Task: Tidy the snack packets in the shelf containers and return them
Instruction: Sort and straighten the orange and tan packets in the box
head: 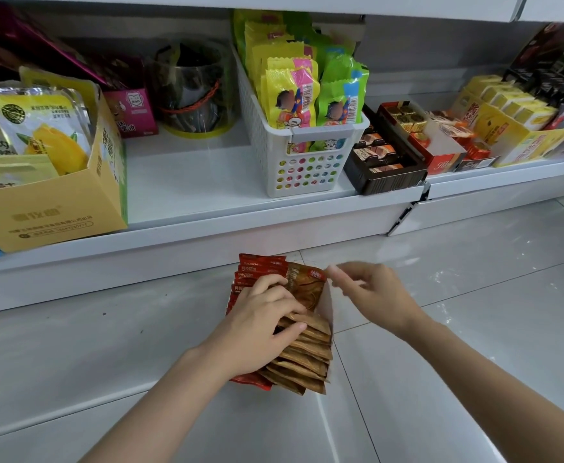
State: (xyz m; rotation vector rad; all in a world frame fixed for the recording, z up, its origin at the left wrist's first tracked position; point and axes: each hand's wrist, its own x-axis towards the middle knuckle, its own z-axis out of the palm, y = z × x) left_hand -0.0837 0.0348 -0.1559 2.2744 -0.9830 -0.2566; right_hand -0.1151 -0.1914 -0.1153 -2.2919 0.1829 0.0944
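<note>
Lower centre of frame: a white container (324, 304) sits on the grey floor tiles (474, 295), packed w/ two rows of snack packets, red packets (262, 267) on the left side, brown packets (307, 355) on the right, standing on edge and leaning. Left hand (260, 324) lies on top of the stack, fingers curled down over the packets and pressing between the red and brown rows; thumb rests against the brown ones near the middle. One brown packet (309, 284) at the far end stands more upright, face toward the camera. Right hand (370, 290) is just right of that packet, motion-blurred, fingers bent toward the packet's top right corner (can't tell if it actually pinches it or just hovers beside).

Above, across mid frame, the white shelf (190, 185): yellow carton (56, 202) w/ mango pouches at far left, clear round tub (192, 91) behind, white perforated basket (294, 155) of yellow and green packets in the centre, dark tray of chocolate bars (384, 158) to its right, yellow boxes (514, 128) at upper right. Bare gap on the shelf btwn carton and basket.
</note>
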